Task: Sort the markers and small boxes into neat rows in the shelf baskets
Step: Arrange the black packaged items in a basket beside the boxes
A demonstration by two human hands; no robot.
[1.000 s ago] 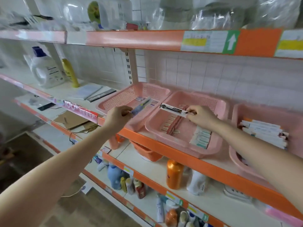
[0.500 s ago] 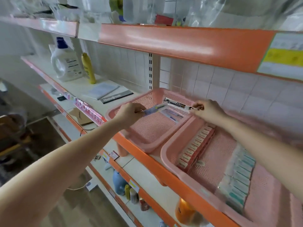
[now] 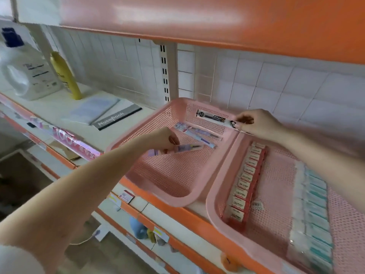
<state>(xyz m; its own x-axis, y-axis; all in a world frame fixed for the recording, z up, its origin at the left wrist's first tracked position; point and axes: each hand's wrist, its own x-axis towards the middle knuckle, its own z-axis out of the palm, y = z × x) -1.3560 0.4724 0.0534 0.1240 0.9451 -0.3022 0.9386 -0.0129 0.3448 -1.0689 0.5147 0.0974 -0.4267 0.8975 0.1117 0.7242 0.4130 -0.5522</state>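
Where the left basket (image 3: pixel 152 123) ends, a notebook (image 3: pixel 118 118) lies nearby.

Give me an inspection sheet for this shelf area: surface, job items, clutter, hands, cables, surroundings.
Surface: white shelf, orange front edge.
Job's things: left basket holds packaged pens; right basket holds a row of red boxes and a row of teal boxes.
Clutter: detergent jug, yellow bottle, notebook.
Hands: left hand pinches purple pen pack; right hand pinches black-and-white marker pack.
Cables: thin white cord low down.
Surroundings: tiled wall.
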